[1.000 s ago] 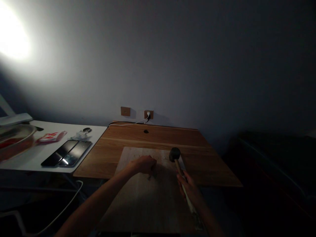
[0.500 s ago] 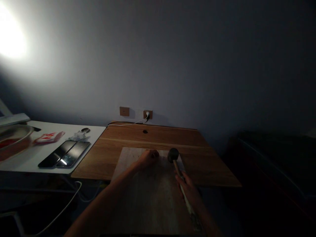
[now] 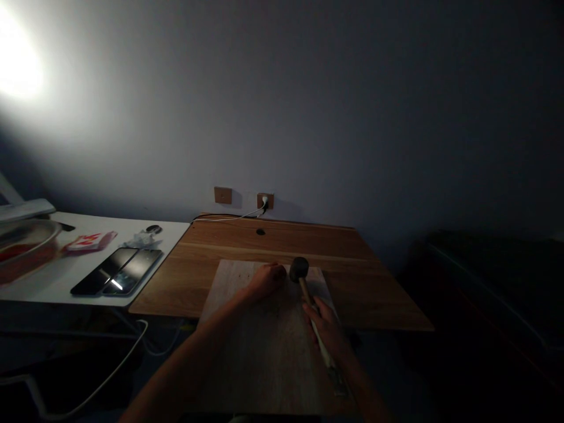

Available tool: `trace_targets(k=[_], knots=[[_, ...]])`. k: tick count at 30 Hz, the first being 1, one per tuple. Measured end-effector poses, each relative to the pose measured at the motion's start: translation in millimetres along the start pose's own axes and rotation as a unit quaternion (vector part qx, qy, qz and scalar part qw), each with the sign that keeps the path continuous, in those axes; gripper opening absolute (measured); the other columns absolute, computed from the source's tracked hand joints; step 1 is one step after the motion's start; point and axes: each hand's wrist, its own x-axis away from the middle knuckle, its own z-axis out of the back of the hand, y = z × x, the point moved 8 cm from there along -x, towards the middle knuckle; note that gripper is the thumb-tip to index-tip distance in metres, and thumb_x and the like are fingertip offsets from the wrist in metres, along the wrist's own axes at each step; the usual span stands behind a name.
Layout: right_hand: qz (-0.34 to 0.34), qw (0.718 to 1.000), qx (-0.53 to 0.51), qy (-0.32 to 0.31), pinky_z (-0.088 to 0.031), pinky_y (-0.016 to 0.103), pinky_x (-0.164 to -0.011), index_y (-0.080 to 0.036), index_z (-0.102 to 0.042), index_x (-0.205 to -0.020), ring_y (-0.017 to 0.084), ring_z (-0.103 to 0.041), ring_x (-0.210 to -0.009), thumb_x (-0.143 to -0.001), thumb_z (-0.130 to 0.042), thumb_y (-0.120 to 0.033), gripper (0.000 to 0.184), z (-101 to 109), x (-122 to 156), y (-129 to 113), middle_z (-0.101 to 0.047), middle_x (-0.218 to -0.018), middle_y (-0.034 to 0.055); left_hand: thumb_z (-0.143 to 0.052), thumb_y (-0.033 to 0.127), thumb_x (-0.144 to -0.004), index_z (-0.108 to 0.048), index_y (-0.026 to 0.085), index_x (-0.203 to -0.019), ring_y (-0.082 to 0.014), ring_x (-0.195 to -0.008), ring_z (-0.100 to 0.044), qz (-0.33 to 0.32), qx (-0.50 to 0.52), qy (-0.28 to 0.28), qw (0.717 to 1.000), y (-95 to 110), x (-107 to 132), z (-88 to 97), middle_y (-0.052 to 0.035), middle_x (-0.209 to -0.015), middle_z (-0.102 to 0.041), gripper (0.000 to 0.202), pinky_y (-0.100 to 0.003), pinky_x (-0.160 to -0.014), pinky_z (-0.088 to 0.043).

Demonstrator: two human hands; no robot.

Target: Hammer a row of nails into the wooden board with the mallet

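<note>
My right hand [image 3: 324, 323] is wrapped round the pale handle of a mallet [image 3: 299, 269] with a dark, round head. The mallet's head is just right of my left hand [image 3: 267, 280], over the far part of a worn wooden board [image 3: 264, 364]. My left hand rests at the board's far side with its fingers curled together. Whatever those fingers pinch is too small and dark to make out. A few small dark marks show on the board left of that hand.
The board overlaps a brown wooden table [image 3: 379, 294]. On a white table [image 3: 48, 294] at left lie two phones [image 3: 132, 271], a red-and-white packet [image 3: 90, 241], crumpled clear plastic [image 3: 141, 239] and a large clear bowl [image 3: 29, 249]. A plug [image 3: 265, 201] sits in the wall socket, its cables crossing the table's back edge.
The mallet and my right hand have moved left and slightly up, bringing the head closer to my left hand. My left hand stays at nearly the same spot, fingers still curled.
</note>
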Motion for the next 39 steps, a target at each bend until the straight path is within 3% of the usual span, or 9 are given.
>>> trace_targets(k=[13,22,27,39], knots=[[0.008,1.000,0.028,-0.003,-0.032,0.020,-0.034,-0.024,-0.051,-0.089,0.008,-0.041,-0.037,-0.077,-0.057,-0.062,0.040,-10.4,-8.1,-3.3,-0.047,-0.058,-0.0091,-0.066,0.025,-0.078,-0.077,0.014,-0.090,-0.0188,-0.077,-0.065,0.049,-0.006,-0.021,0.999,-7.5,-1.8,-3.8,-0.0071,-0.088,-0.073,0.020,-0.026,-0.068,-0.046],[0.005,0.999,0.032,0.003,-0.034,0.021,-0.034,-0.023,-0.051,-0.095,0.009,-0.044,-0.039,-0.076,-0.056,-0.060,0.042,-10.1,-11.4,-0.1,-0.048,-0.060,-0.0092,-0.068,0.023,-0.078,-0.078,0.013,-0.089,-0.0199,-0.079,-0.066,0.049,0.009,-0.008,0.999,-9.7,-2.7,-2.2,-0.0086,-0.089,-0.074,0.017,-0.027,-0.069,-0.047],[0.016,0.999,0.040,-0.005,-0.032,0.020,-0.032,-0.023,-0.050,-0.087,0.009,-0.043,-0.037,-0.074,-0.058,-0.062,0.041,-14.6,-9.6,-5.4,-0.047,-0.055,-0.0100,-0.067,0.021,-0.079,-0.078,0.014,-0.088,-0.0190,-0.078,-0.066,0.041,0.010,-0.019,0.999,-10.7,-3.9,-5.4,-0.0079,-0.088,-0.074,0.016,-0.026,-0.069,-0.047],[0.024,0.998,0.059,0.010,-0.034,0.020,-0.034,-0.021,-0.053,-0.099,0.009,-0.045,-0.038,-0.079,-0.056,-0.059,0.042,-12.1,-9.8,-2.2,-0.049,-0.058,-0.0094,-0.068,0.024,-0.079,-0.079,0.015,-0.091,-0.0198,-0.083,-0.067,0.049,-0.001,-0.017,0.999,-8.2,-2.1,-1.7,-0.0071,-0.092,-0.075,0.018,-0.026,-0.074,-0.048]])
